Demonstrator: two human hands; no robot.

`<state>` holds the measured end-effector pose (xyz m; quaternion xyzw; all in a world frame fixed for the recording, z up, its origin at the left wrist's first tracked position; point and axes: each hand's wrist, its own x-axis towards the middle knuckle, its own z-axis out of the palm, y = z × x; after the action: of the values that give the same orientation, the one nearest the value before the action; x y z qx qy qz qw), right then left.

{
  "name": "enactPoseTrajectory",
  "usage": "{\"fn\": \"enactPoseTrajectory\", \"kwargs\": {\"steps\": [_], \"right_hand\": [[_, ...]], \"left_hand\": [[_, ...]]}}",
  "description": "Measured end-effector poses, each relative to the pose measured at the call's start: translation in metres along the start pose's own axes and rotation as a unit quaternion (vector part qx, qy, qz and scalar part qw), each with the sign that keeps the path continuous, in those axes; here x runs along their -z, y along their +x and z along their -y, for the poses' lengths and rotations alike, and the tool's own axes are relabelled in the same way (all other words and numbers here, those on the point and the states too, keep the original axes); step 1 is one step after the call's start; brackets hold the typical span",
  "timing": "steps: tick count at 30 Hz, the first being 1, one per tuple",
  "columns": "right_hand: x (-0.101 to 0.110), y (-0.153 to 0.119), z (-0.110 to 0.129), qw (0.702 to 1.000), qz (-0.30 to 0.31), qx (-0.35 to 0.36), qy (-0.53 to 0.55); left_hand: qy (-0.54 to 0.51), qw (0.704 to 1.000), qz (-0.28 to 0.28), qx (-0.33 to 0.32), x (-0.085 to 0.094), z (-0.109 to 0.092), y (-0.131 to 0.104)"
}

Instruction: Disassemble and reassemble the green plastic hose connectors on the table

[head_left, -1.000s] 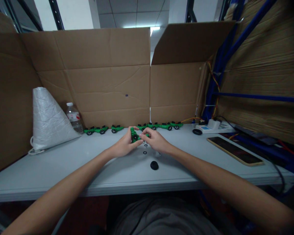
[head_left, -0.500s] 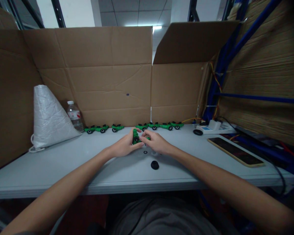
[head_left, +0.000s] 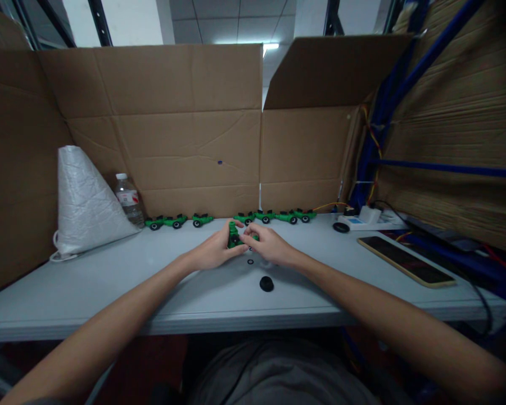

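7 small green toy cars [head_left: 265,217] line the back of the white table [head_left: 76,287], 3 toward my left and 4 toward my right, in front of the cardboard wall [head_left: 185,140]. Nearer to me, my left hand [head_left: 213,251] has its thumb and fingers wrapped around a green toy piece [head_left: 233,233] above the table's middle. My right hand [head_left: 270,245] is against its right side, thumb and forefinger pinched on a small green part [head_left: 255,238]; at this size I can't be sure whether that is joined to the toy piece. Below my hands lies a black ring [head_left: 250,261], and closer to the front edge a round black piece [head_left: 267,284]. To my right, a phone [head_left: 407,261] lies flat near a power strip [head_left: 371,220]. On my left, a silvery bag [head_left: 90,208] stands beside a plastic bottle [head_left: 129,199].
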<state>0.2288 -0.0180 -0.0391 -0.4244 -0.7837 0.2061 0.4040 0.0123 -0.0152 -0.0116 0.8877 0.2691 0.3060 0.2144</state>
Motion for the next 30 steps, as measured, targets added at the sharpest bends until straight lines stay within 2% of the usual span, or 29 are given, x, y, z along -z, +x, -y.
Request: {"fn": "enactPoseTrajectory", "kwargs": {"steps": [30], "right_hand": [[0.0023,-0.0031,0.0040,0.999,0.032,-0.009,-0.032]], "left_hand": [[0.043,0.998,0.044,-0.001,0.0037,-0.0067,0.0001]]}}
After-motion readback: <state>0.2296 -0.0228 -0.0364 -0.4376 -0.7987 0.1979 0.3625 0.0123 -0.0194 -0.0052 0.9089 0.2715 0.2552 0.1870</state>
